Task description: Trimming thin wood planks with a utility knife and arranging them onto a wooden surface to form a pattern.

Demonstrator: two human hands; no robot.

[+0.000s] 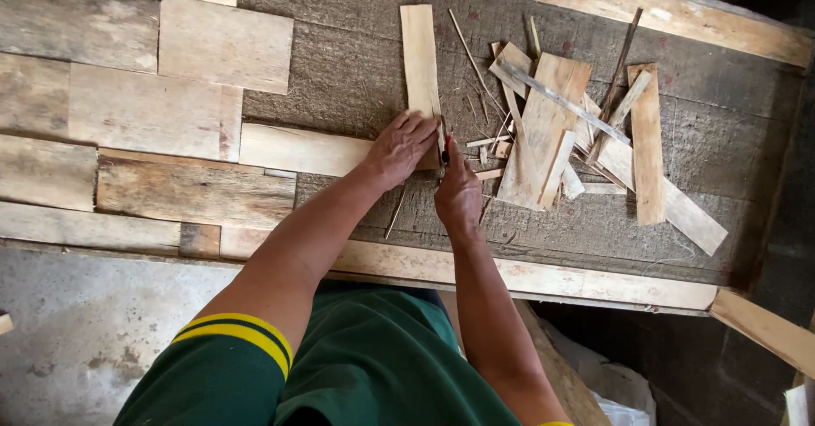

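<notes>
My left hand (399, 146) presses flat on the near end of a narrow pale wood strip (419, 56) that points away from me on the worktable. My right hand (458, 195) is closed around a small tool with a red and dark handle (445, 147), its tip against the right edge of that strip beside my left fingers. A second pale board (297, 149) lies crosswise under my left wrist.
A pile of cut wood offcuts and slivers (556, 129) lies to the right of my hands. Flat weathered boards (153, 112) are laid edge to edge on the left. A pale wooden frame rail (543, 277) runs along the near edge of the table.
</notes>
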